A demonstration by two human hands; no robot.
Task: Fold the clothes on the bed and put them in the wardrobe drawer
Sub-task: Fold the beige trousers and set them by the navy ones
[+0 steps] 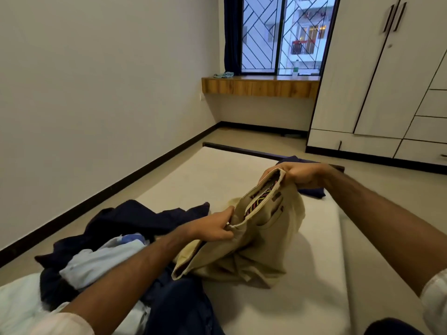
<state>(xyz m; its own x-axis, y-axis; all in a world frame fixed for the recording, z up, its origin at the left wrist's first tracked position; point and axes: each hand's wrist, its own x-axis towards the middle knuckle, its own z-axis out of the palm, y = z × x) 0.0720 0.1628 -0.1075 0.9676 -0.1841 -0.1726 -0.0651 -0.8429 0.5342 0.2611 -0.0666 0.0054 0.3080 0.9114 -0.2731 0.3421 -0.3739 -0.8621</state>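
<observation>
A pair of beige trousers [261, 238] hangs by its waistband above the white mattress [302, 293], legs crumpled on the bed. My left hand [214, 228] pinches the near end of the waistband. My right hand [302, 175] grips the far end, held higher. A striped lining shows inside the waist. A heap of unfolded clothes [116, 240], dark navy and pale blue, lies to the left on the bed. A folded navy garment [312, 191] rests behind my right hand. The white wardrobe [387, 81] stands at the right with drawers [350, 142] at its base, all closed.
A wooden ledge [261, 87] runs under the barred window [283, 35], with a small cloth [223, 74] and a bottle [295, 68] on it. Tiled floor lies between the low bed and the wardrobe. The white wall is close on the left.
</observation>
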